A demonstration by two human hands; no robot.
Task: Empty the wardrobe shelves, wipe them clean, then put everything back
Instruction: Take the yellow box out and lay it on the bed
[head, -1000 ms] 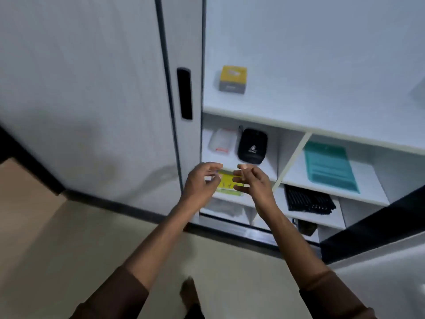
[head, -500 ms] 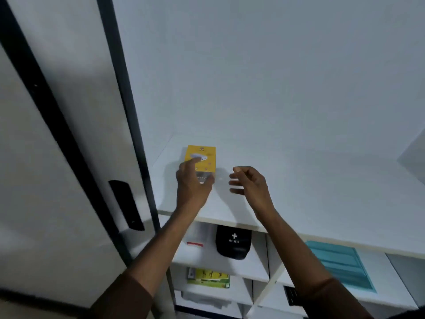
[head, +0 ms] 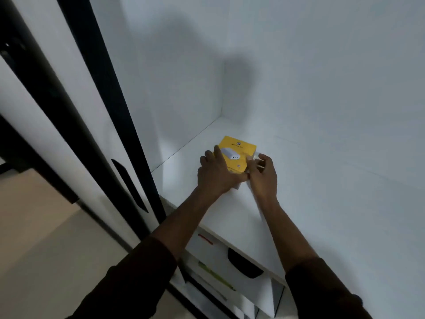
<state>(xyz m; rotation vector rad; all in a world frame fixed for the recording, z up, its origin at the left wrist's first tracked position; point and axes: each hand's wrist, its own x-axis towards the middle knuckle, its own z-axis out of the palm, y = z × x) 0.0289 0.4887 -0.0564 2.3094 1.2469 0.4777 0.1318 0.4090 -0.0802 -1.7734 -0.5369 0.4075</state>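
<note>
A small yellow box (head: 241, 149) with a white charger pictured on its lid sits on the wide upper wardrobe shelf (head: 322, 199), near the left back corner. My left hand (head: 216, 173) grips the box's left and near side, fingers curled over the lid. From the right, my right hand (head: 262, 174) grips its other side, thumb on the lid's edge. Both arms reach in over the shelf's front edge.
The white sliding door with a black frame and black recessed handle (head: 128, 185) stands at the left. Below the shelf are small compartments with a black pouch (head: 243, 265), a white packet (head: 202, 242) and a yellow-green flat pack (head: 213, 276). Beige floor lies at lower left.
My view rose from the lower compartments to the upper shelf. Both hands left the yellow-green pack, moved up, and now close around the yellow box from both sides.
</note>
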